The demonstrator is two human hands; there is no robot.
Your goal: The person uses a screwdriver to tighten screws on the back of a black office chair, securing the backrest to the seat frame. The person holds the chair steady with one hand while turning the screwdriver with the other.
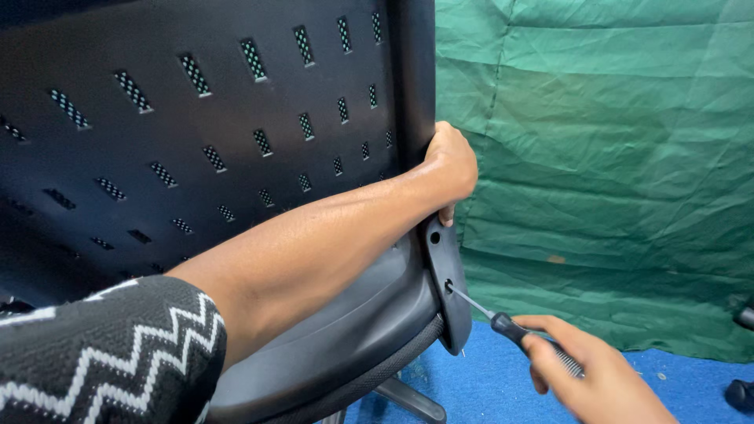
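Left hand (449, 169) gripped the right edge of the black chair backrest (212, 133), fingers wrapped round it. Right hand (593, 373) closed on a screwdriver (514, 330), tip set in a hole of the black side bracket (444, 286). Green cloth (613, 157) behind, blue floor (487, 385) below.

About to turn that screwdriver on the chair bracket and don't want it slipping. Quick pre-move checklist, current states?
1. Screwdriver tip seated in the lower hole of the side bracket: ok, the tip meets the hole.
2. Right hand gripping the handle: ok.
3. Left hand bracing the backrest edge above the bracket: ok.
4. Upper bracket hole filled: not ok, it looks open.
5. Screw present in the lower hole: cannot tell, the tip hides it.
6. Shaft square to the bracket: not ok, it enters at a slant.
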